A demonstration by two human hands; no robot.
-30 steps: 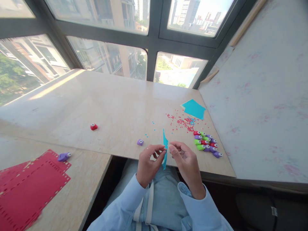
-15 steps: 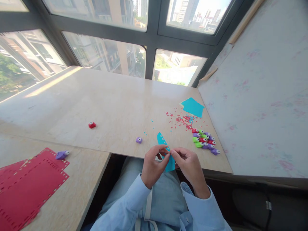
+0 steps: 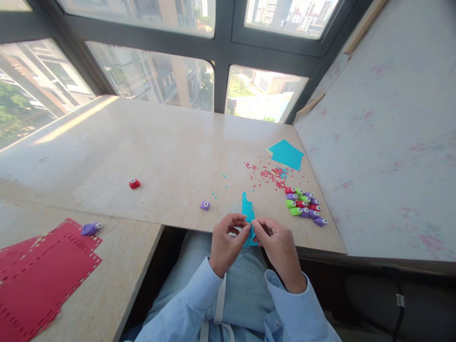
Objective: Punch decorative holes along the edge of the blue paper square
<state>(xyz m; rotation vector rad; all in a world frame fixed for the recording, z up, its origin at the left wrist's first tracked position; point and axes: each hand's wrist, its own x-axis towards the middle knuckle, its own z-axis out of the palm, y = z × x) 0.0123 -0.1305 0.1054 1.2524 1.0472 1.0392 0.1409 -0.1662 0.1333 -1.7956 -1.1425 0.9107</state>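
Head view showed the blue paper strip (image 3: 248,213) pinched between both of my hands, just past the near edge of the table (image 3: 171,147) and above my lap. My left hand (image 3: 225,243) gripped it with thumb and forefinger closed on its lower left side; my right hand (image 3: 277,244) closed on it from the right, the fingertips of the two hands nearly touching. The strip stood almost upright, its top end leaning over the table edge, with a row of small holes along it as far as I could tell.

I judged it thin and very light — limp enough to bend under its own length and easy to crease or tear at the holes. A hold close to the middle, on the plain margin beside the holes, looked safest.

Further out lay a purple punch (image 3: 204,205) just left of the strip, a cluster of small punches (image 3: 304,208) to its right, scattered red dots (image 3: 269,175), a blue sheet (image 3: 287,154), a red punch (image 3: 134,184) — and red sheets (image 3: 42,280) far left.
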